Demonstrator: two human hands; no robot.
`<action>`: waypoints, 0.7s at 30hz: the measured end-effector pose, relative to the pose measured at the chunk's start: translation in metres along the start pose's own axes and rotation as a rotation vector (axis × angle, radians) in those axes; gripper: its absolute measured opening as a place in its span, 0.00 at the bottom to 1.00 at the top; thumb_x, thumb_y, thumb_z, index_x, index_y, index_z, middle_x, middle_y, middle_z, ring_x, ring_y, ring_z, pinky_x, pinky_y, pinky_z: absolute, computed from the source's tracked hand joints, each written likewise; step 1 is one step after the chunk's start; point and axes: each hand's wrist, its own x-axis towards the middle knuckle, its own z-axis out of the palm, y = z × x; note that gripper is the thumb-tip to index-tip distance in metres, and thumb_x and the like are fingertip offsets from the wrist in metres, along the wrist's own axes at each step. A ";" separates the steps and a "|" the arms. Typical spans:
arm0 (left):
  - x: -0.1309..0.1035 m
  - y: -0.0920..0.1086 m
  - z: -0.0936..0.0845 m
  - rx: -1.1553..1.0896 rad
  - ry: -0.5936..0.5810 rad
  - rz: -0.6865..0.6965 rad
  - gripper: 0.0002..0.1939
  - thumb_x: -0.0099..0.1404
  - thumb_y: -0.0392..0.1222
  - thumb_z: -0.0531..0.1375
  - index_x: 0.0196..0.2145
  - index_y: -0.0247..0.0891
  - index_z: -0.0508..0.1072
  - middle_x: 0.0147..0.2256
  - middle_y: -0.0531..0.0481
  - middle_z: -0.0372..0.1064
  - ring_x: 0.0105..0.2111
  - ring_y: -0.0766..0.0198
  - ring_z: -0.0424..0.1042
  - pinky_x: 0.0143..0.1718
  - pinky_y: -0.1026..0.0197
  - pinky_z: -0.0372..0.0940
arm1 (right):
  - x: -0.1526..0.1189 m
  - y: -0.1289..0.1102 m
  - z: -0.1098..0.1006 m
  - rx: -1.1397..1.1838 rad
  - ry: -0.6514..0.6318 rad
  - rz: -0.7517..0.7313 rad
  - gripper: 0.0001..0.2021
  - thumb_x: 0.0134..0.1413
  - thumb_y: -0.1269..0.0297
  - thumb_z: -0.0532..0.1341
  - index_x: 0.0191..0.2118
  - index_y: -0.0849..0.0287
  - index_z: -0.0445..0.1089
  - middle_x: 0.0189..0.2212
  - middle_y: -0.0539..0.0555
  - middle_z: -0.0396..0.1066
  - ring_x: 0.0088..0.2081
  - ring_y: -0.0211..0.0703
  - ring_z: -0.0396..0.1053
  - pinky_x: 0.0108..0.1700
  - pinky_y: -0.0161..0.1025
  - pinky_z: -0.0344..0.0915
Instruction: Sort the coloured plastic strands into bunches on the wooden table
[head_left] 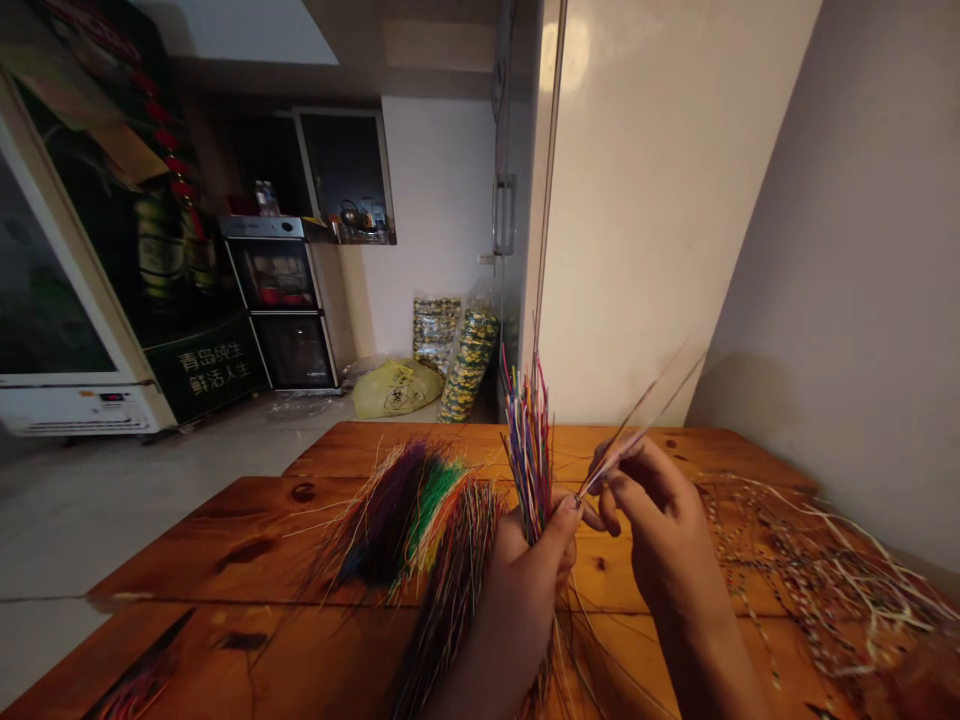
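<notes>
My left hand (536, 550) is closed round an upright bundle of thin coloured cords (529, 435), mostly purple, red, blue and white. Its thumb presses at the side, where a few strands leave the bundle. Those loose strands (637, 430) slant up to the right, and my right hand (649, 495) pinches them between thumb and fingers. Long tails of cord hang below my left fist. Left of that hand, a pile of dark, purple and green cords (427, 505) lies on the wooden table (270, 520), partly behind my forearm.
Tangled braided cords and pale strands (817, 580) spread over the table's right side. Pink cords (139, 690) lie at the near left corner. Beyond the table stand a yellow bag (397, 390), a patterned roll (469, 365), a small cabinet (289, 300) and a glass-door fridge (60, 260).
</notes>
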 end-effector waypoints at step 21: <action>0.010 0.008 -0.016 0.101 -0.070 0.038 0.14 0.59 0.49 0.58 0.28 0.34 0.70 0.16 0.63 0.40 0.16 0.74 0.38 0.18 0.66 0.35 | 0.004 -0.045 -0.074 0.613 0.490 -0.059 0.03 0.38 0.73 0.55 0.22 0.58 0.63 0.25 0.51 0.54 0.22 0.31 0.51 0.16 0.35 0.41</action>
